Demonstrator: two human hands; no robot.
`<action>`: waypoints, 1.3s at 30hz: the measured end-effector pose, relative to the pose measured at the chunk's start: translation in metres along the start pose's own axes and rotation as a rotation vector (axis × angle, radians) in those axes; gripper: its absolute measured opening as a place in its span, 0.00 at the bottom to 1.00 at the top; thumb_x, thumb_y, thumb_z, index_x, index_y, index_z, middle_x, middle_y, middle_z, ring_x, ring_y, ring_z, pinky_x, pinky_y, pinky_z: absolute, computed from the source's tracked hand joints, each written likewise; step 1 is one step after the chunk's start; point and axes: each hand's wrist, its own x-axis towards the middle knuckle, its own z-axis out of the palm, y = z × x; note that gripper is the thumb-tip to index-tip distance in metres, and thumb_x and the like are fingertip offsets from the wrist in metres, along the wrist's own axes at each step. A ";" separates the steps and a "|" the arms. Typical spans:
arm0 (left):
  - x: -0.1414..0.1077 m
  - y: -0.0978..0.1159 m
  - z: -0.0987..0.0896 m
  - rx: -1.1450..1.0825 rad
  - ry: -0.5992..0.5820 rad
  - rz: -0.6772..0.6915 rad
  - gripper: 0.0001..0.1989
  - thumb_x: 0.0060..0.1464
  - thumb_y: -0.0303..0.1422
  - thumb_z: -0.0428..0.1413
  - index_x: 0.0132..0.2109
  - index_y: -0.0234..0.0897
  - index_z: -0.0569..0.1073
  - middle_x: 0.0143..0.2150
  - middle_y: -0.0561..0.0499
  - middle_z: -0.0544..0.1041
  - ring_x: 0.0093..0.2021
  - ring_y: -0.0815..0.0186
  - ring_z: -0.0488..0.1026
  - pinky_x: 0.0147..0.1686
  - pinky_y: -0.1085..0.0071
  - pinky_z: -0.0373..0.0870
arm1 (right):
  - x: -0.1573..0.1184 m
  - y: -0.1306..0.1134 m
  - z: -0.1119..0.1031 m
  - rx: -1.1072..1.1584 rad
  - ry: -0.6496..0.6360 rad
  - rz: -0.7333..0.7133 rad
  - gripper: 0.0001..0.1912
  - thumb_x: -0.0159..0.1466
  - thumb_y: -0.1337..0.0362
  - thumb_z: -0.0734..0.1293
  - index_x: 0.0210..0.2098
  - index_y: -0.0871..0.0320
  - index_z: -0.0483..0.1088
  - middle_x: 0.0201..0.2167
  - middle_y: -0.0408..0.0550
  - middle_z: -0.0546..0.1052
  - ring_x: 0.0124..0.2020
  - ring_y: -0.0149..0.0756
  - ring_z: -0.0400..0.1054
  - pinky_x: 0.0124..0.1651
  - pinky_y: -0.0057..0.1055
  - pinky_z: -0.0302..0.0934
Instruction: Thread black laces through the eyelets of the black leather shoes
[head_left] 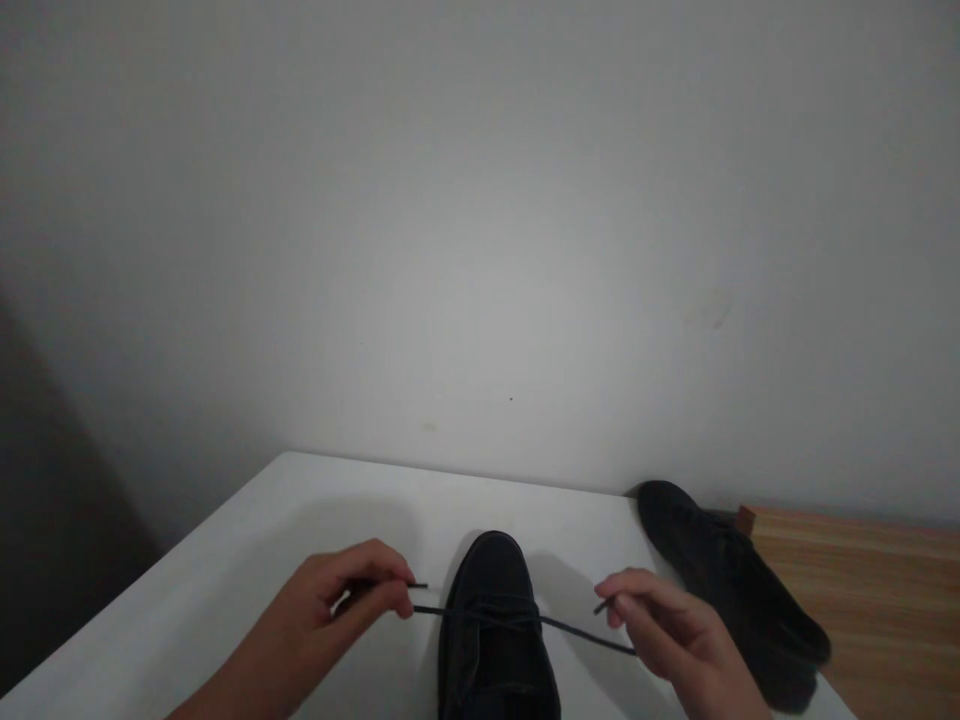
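Observation:
A black shoe rests on the white table with its toe pointing toward the wall; its heel is cut off by the lower edge of the view. Dark shoelace ends run out from its lowest eyelets to both sides. On the left, my left hand pinches one shoelace between thumb and fingers, its tip poking out past them. To the right of the shoe, my right hand is closed on the other shoelace, with a short tip showing at the fingertips. Both laces are stretched sideways.
A second black shoe lies at the table's right side, angled. Beyond it is a wood-grain surface. The white table meets a plain pale wall at the back, and its left edge slopes toward a dark area.

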 end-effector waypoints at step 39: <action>0.001 -0.010 0.048 0.450 -0.102 0.427 0.08 0.58 0.27 0.50 0.35 0.39 0.74 0.32 0.49 0.76 0.34 0.66 0.72 0.33 0.75 0.67 | -0.011 0.003 0.034 -0.556 -0.203 -0.371 0.07 0.63 0.68 0.61 0.30 0.57 0.69 0.26 0.46 0.71 0.25 0.31 0.66 0.27 0.24 0.61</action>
